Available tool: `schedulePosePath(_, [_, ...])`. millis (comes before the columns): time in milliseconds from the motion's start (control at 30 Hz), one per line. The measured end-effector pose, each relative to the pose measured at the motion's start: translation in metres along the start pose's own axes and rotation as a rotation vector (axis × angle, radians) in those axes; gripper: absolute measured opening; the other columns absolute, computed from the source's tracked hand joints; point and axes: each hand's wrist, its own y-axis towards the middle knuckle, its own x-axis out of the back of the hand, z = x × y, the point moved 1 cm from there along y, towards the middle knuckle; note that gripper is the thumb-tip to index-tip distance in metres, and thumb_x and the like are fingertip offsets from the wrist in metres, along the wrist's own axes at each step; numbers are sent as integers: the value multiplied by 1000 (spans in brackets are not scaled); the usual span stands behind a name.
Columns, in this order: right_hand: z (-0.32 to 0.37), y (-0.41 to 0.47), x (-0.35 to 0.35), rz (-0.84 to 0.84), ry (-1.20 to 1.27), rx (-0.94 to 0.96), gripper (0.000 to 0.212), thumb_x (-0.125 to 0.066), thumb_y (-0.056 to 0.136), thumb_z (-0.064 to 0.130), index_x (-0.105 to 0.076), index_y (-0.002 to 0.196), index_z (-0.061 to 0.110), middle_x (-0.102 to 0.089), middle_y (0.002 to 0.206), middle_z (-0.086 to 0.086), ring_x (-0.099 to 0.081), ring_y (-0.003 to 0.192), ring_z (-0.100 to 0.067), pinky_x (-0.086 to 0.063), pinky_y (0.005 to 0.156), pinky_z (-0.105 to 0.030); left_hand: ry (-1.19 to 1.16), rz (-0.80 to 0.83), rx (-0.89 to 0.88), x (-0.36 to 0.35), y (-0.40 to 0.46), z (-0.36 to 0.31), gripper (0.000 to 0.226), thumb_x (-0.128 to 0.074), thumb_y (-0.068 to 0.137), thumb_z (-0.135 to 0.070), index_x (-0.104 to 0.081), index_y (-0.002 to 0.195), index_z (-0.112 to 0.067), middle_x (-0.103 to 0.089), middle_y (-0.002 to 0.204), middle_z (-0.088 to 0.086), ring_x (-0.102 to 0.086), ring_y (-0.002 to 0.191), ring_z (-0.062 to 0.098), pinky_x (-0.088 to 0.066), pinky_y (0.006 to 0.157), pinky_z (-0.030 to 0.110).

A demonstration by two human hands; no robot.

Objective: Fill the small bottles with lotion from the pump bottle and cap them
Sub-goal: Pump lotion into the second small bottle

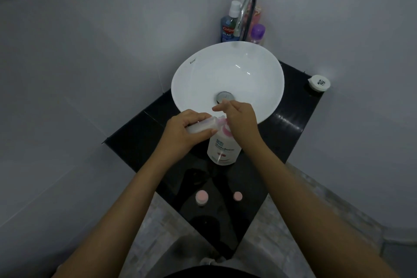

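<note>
A white pump bottle [223, 149] with a pink pump head stands on the black counter [288, 124] in front of the sink. My left hand [182, 131] grips a small clear bottle [200, 126], tilted on its side with its mouth at the pink nozzle. My right hand [239, 119] lies flat on top of the pump head, fingers stretched out. Near the counter's front edge stands a small bottle with a pink cap [201, 197]. A loose pink cap [237, 196] lies to its right.
A white basin [196, 81] with a chrome faucet [247, 11] fills the back of the counter. Behind it stand a blue mouthwash bottle [228, 27] and a purple-capped bottle [257, 34]. A white round container [319, 83] sits at the right corner. Walls close in on both sides.
</note>
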Motion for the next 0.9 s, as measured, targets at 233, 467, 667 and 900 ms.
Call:
schedulePosePath(233, [0,-2,1,22,-159,62,34,-44,95,21,-75,85,11,-73,90,-8,-61,81,-15,-46,95,-47,-17,28,13,-4,-5,7,35,-73,78,-27,-69,112,-19,-67,105,-5,-62,96,5,-49,84,22])
schedulePosePath(467, [9,-4,7,15,-50,43,35,-46,96,24,-75,88,8,-71,81,-17,-63,73,-20,-47,73,-31,-40,3,-22,0,-4,2,34,-74,76,-24,-69,110,-17,-67,105,-2,-62,96,6,-49,81,14])
schedulePosePath(667, [-5,-6,-4,-7,-26,28,34,-45,89,26,-76,84,14,-67,69,3,-58,69,-12,-48,86,-47,-27,38,14,-4,-5,13,35,-74,76,-28,-69,111,-20,-66,106,-5,-61,98,6,-47,82,19])
schedulePosePath(900, [9,-4,7,37,-82,23,35,-47,95,23,-76,88,5,-66,78,-4,-58,72,-11,-43,75,-26,-32,17,5,-1,-8,8,30,-73,77,-26,-67,107,-27,-66,103,-10,-61,90,5,-48,78,21])
